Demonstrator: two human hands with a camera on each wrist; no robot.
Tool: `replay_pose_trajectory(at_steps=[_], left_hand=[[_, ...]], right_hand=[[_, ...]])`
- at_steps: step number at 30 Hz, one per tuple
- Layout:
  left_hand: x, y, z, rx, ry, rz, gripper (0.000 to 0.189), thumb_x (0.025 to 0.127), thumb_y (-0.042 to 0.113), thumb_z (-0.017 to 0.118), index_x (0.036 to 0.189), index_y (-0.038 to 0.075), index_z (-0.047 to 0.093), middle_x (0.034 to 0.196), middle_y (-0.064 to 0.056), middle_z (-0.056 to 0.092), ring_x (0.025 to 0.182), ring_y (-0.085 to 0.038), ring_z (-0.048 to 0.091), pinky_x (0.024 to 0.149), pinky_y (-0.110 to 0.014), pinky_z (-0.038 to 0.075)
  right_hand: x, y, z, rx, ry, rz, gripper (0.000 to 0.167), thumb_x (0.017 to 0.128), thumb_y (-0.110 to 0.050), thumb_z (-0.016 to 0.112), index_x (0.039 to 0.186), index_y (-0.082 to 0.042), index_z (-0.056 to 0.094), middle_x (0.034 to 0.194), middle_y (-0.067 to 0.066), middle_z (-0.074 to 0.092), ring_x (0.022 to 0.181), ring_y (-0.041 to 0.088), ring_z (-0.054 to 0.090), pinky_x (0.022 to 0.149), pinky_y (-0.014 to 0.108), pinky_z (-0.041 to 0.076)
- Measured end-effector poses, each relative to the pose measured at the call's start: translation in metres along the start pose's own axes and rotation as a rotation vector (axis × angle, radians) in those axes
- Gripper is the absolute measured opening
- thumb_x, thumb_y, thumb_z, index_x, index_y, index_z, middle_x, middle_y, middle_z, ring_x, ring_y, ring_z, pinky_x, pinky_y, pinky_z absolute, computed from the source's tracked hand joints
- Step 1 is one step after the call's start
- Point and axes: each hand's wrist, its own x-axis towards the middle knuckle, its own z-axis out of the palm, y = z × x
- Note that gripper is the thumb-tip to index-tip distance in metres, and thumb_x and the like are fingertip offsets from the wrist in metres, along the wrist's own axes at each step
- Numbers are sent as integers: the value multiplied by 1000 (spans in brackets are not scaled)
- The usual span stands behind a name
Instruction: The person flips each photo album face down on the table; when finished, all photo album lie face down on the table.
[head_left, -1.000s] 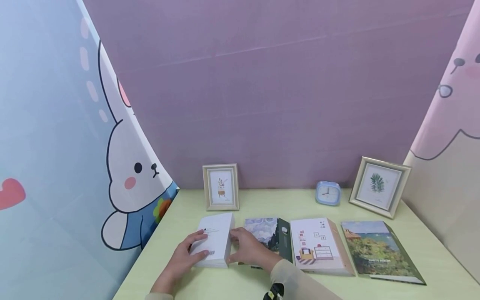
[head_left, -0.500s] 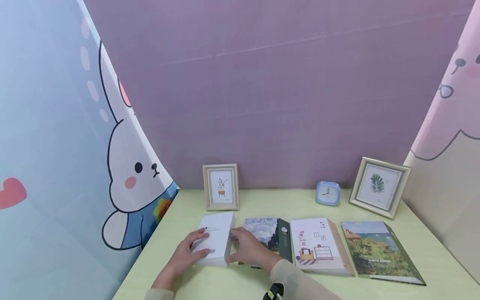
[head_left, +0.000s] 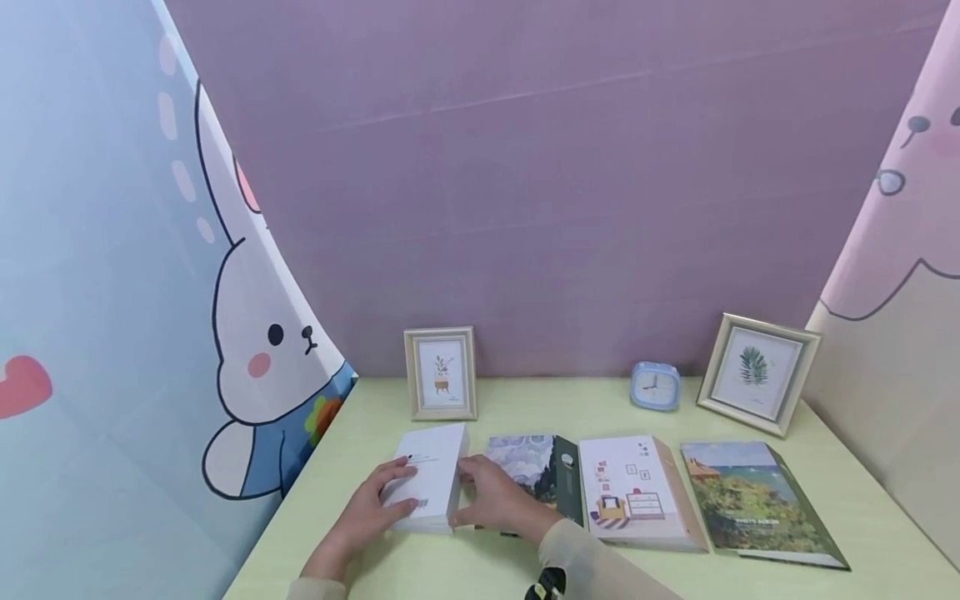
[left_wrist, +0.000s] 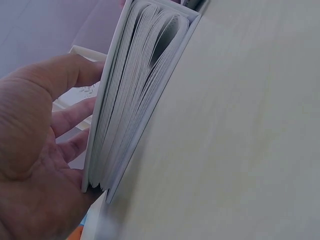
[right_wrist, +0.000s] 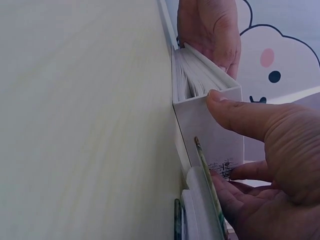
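Note:
A thick white photo album (head_left: 431, 475) lies on the table with its barcode side up. Its page edges bulge loosely in the left wrist view. My left hand (head_left: 366, 510) rests over the album's left side, thumb and fingertips spread on the cover (left_wrist: 102, 115). Along the opposite side my right hand (head_left: 504, 497) touches the spine (right_wrist: 207, 125), thumb at the near corner and fingers farther back. Beneath the right hand, partly covered, lies a dark green album with a landscape painting (head_left: 525, 467).
Right of it are an album with a furniture drawing (head_left: 637, 492) and a painted-garden album (head_left: 757, 500). At the back of the table (head_left: 555, 400) stand a plant-picture frame (head_left: 441, 373), a blue clock (head_left: 656, 386) and a leaf-picture frame (head_left: 759, 373).

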Motion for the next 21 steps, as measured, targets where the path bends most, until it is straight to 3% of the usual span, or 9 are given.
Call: replay_pose_trajectory(at_steps=[21], left_hand=[[0,-1,0,29,-7,9,47,91,28,84,135,21,69,162,-6,45,153,-42,29,123,-67,19]], right_hand=[[-3,-1,0,23,-6,-5,92,72,-24,98,151,-8,54,139,7,60,122,24,64,103,39,55]])
